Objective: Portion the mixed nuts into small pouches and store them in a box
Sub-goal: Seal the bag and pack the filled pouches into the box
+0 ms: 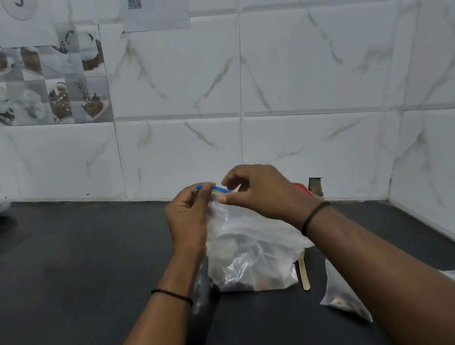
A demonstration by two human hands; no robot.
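On a black countertop [62, 276], the person's left hand [187, 219] and right hand [259, 191] pinch the blue zip strip [213, 188] of a large clear plastic bag [252, 254] of nuts. A pale wooden stick [304, 272] and a small filled clear pouch [341, 294] lie to its right.

A round white paper disc [19, 6] on the tiled wall carries a dark numeral, cut by the frame edge; it appears to be "3". The rectangular white paper sheet [157, 5] beside it carries a QR code [134, 0]; no lettering is legible.
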